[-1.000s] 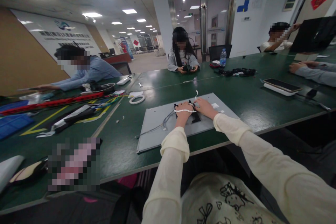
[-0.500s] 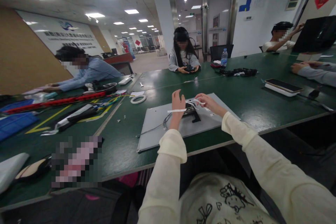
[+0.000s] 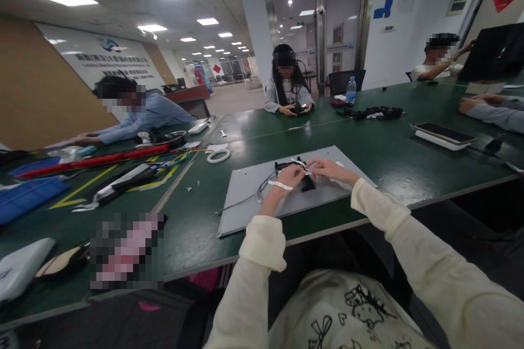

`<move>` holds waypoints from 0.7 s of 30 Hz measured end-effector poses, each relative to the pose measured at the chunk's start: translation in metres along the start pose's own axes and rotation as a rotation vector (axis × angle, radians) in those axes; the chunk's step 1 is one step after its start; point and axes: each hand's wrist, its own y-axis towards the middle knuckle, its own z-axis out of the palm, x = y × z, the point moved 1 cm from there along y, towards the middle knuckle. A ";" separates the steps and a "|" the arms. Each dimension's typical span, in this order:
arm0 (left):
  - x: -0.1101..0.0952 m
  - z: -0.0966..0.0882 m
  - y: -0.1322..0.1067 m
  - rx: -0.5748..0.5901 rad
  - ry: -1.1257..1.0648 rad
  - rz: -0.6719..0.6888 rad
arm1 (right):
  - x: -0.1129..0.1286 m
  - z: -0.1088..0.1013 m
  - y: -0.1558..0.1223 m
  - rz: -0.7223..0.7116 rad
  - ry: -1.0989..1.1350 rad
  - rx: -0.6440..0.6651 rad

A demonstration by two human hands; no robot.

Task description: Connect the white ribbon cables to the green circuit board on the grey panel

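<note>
My left hand (image 3: pixel 291 175) is closed, its fingertips pinching at a thin white strip (image 3: pixel 298 162) that looks like tape. From the other side my right hand (image 3: pixel 329 169) grips the same strip, fingertips almost touching the left ones. Both hands are over a black bracket-like part (image 3: pixel 308 184), which they partly cover. That part rests on a flat grey panel (image 3: pixel 241 199). Thin grey cables (image 3: pixel 261 192) run from it to the panel's left side. Another white strip (image 3: pixel 280 185) lies across my left wrist.
A white tape roll (image 3: pixel 218 156) is beyond the panel's left corner. A phone on a white box (image 3: pixel 444 136) lies to the right. Blue trays (image 3: pixel 33 199) and black-and-white bundles (image 3: pixel 118 182) are at left. Several people sit around the green table (image 3: pixel 192 229).
My left hand has come down from a raised, open pose to pinch beside the right. My right hand has moved slightly inward and down with the white strip.
</note>
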 end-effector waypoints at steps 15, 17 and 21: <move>-0.019 0.008 -0.017 0.111 0.311 -0.231 | -0.013 0.006 -0.002 -0.027 -0.569 -0.136; -0.026 0.006 -0.019 0.114 0.332 -0.260 | -0.012 0.008 -0.004 -0.031 -0.606 -0.146; -0.034 0.003 -0.022 0.130 0.348 -0.291 | -0.009 0.011 -0.006 -0.026 -0.707 -0.155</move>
